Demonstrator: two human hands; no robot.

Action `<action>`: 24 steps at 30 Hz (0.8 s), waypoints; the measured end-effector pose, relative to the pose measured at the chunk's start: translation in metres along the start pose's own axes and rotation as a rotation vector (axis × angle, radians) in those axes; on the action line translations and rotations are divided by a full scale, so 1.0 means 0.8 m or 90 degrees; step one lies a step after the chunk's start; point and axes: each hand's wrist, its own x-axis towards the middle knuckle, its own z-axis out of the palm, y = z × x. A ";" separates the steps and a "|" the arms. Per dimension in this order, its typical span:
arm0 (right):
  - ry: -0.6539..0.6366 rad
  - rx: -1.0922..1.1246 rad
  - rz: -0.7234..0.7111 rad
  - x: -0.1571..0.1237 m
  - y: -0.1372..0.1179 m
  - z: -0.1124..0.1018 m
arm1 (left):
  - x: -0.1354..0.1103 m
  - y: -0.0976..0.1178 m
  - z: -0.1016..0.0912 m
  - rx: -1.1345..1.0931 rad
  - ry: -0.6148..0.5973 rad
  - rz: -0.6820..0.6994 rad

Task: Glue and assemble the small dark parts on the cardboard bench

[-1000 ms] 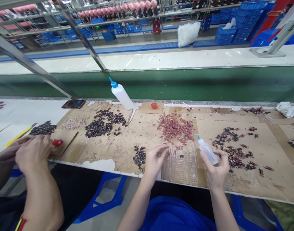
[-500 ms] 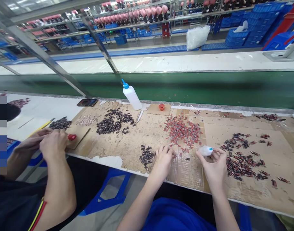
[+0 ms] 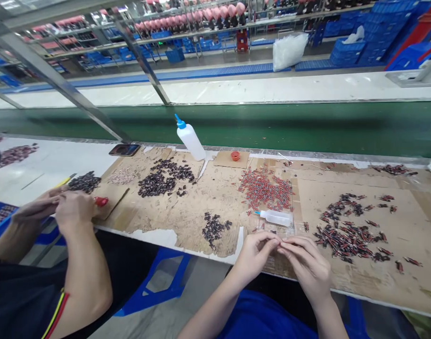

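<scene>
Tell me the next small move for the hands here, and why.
Probably finish the pinch before reaching for anything. The left hand and right hand meet fingertip to fingertip at the table's near edge; whatever is between them is too small to see. The bottle lies on its side just beyond, in neither hand.

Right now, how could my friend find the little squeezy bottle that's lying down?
Start at the long green conveyor belt, then come nearer to the cardboard-covered bench and its pile of red pieces. The little bottle lies at that pile's near edge. Unlike the big bottle standing by the belt, it is flat on its side, blue tip pointing left.
</scene>
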 end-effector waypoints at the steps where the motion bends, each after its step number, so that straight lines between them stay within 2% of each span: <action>1: 0.005 0.017 0.022 -0.002 0.001 0.002 | -0.001 -0.002 0.002 -0.023 0.004 -0.013; 3: 0.016 0.039 0.076 -0.006 0.002 0.005 | -0.002 -0.006 0.003 -0.030 0.003 -0.024; 5: 0.030 0.046 0.154 -0.011 0.002 0.008 | -0.003 -0.009 -0.001 0.028 0.010 -0.001; 10: 0.173 0.084 0.417 -0.022 0.005 0.013 | -0.002 -0.025 -0.008 0.345 0.084 0.183; 13: 0.235 0.139 0.521 -0.023 0.006 0.017 | 0.001 -0.039 -0.004 0.481 0.105 0.244; 18: 0.209 0.190 0.589 -0.023 0.004 0.023 | 0.008 -0.048 0.004 0.564 0.126 0.246; 24: 0.162 0.263 0.618 -0.022 -0.004 0.030 | 0.005 -0.033 0.003 0.463 0.071 0.261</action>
